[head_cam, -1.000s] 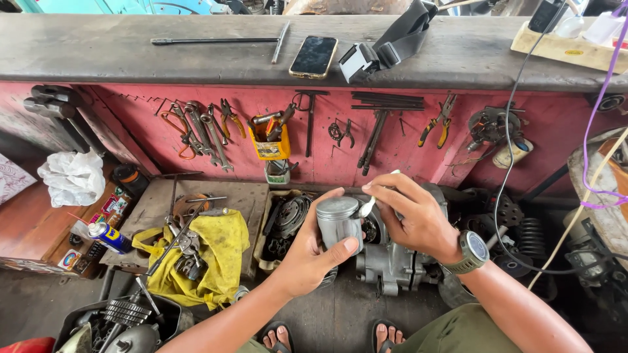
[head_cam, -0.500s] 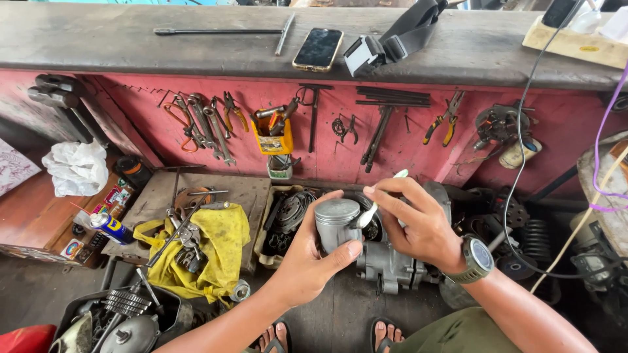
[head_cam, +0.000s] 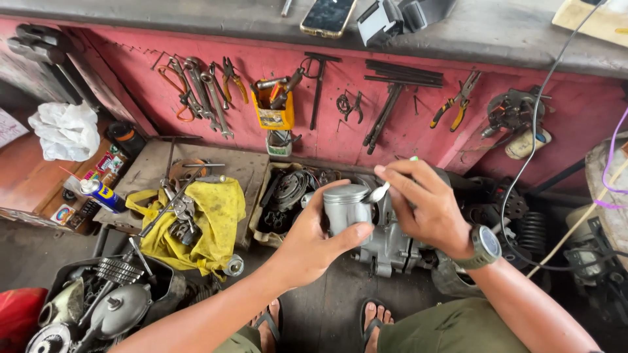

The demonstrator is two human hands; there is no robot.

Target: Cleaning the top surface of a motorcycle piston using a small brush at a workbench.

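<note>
My left hand [head_cam: 313, 243] grips a grey metal piston [head_cam: 345, 208] upright in front of me. My right hand [head_cam: 426, 206] pinches a small white-handled tool [head_cam: 386, 187] whose tip touches the piston's upper right edge. A grey watch [head_cam: 484, 247] sits on my right wrist. Directly below the piston lies a grey engine block [head_cam: 390, 248] on the floor. My sandalled feet [head_cam: 374, 315] show at the bottom.
A red wall panel [head_cam: 418, 140] carries hanging pliers, wrenches and a yellow tool holder [head_cam: 273, 112]. A phone [head_cam: 327, 16] lies on the bench above. A yellow rag [head_cam: 210, 216] with tools, a spray can [head_cam: 98, 193], a tray of engine parts [head_cam: 286, 196] and gears [head_cam: 118, 269] surround me.
The view has shifted slightly downward and closer. My right hand has brought the small tool down against the piston's top edge; my left hand keeps holding the piston.
</note>
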